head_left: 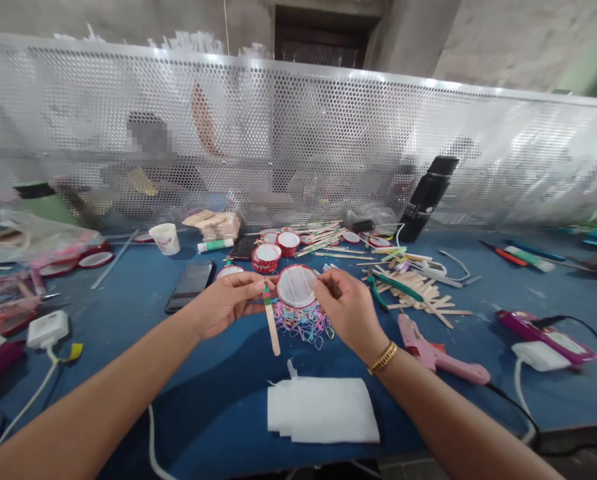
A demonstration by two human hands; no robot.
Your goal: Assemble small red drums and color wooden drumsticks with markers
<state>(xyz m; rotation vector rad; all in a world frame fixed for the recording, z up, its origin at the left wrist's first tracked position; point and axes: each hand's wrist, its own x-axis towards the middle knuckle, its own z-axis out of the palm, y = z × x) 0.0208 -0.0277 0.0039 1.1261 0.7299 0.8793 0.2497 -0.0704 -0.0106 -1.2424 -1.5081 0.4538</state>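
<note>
1. While loose red-rimmed discs lie at the far left of the tabletop, no stick shows on them, so their share of the work looks undone.
2. Further right, a stack of red-rimmed rounds stands behind the hands; whether these are finished, I cannot tell.
3. The left grip is closed, thumb and fingers pinching the upper end of a wooden stick that slants downward. Its green and red bands suggest that its colouring is at least begun.
4. Between the hands, the white-faced disc is held above a heap of coloured loops. Its red edging seems in place; whether stick and disc touch is hidden by the fingers.
5. The right grip is closed on the disc's right edge.
6. Beyond it, green-handled pliers rest by many plain sticks, apparently unworked stock.
7. Nearer the front, a pink glue gun lies on the tabletop, out of either hand.
</note>
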